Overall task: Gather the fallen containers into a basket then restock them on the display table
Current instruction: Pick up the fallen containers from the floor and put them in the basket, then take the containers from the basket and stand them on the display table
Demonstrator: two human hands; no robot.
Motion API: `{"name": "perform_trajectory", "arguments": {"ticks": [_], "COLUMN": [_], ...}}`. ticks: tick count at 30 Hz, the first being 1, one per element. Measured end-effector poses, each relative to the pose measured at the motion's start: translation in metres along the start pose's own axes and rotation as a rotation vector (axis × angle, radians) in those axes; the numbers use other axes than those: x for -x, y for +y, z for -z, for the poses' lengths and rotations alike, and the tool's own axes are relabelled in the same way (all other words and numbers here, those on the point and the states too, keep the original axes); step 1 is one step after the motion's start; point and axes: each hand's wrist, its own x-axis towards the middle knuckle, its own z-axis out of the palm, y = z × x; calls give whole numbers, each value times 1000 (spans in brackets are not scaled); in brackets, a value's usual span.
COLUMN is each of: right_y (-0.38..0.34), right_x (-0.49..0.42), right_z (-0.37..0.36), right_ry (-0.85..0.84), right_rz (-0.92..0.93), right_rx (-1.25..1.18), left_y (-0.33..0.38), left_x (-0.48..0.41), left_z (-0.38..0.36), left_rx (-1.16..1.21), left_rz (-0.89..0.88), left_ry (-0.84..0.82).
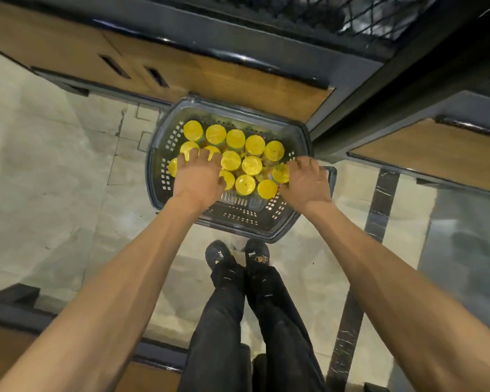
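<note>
Dark grey perforated plastic basket stands on the pale stone floor, holding upright round containers with glossy yellow lids. Left hand, at the basket's left side, lies spread, fingertips on lids. Right hand, at its right wall, curls downward. The view is blurred, so whether it grips a container cannot be told.

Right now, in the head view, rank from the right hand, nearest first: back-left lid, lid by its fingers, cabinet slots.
1. Lid by the fingers, beside the right hand.
2. Back-left lid, far-left corner of the basket.
3. Cabinet slots, beyond it, upper left.
</note>
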Motion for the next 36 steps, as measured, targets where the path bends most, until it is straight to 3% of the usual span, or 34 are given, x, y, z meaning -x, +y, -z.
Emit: {"name": "perform_trajectory", "arguments": {"ticks": [10, 21, 25, 29, 36], "right_y": [15, 8, 13, 20, 39], "right_x": [36, 22, 1, -22, -61], "right_z": [21, -16, -43, -62, -103], "right_ry": [-63, -89, -65, 33, -11], "right_rz": [-98, -248, -362, -540, -754], "right_rx": [-29, -174, -329, -537, -699], "left_y": [-20, -105, -145, -180, -206], "left_x": [42, 10, -24, -53, -115], "left_z": [20, -13, -34, -61, -97], "left_rx": [20, 257, 374, 654, 945], "left_rz": [68, 75, 183, 258, 541], "left_ry": [26, 138, 9, 76, 39]}}
